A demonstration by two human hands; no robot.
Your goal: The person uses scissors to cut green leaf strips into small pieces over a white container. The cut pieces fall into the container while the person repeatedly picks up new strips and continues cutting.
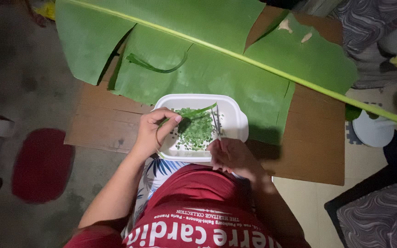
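A white rectangular tray (236,120) lies on cardboard in front of me and holds several small green leaf squares (197,131). My left hand (155,131) pinches one end of a narrow green leaf strip (197,111) that stretches over the tray. My right hand (230,156) grips a pair of scissors (216,124) whose blades point up to the strip's far end. A large banana leaf (207,50) with a pale midrib spreads across the cardboard beyond the tray.
Brown cardboard (313,147) covers the floor under the leaf. A curled leaf sliver (157,66) rests on the big leaf. A red mat (42,165) lies at the left, a white fan base (372,131) and patterned cloth (382,216) at the right.
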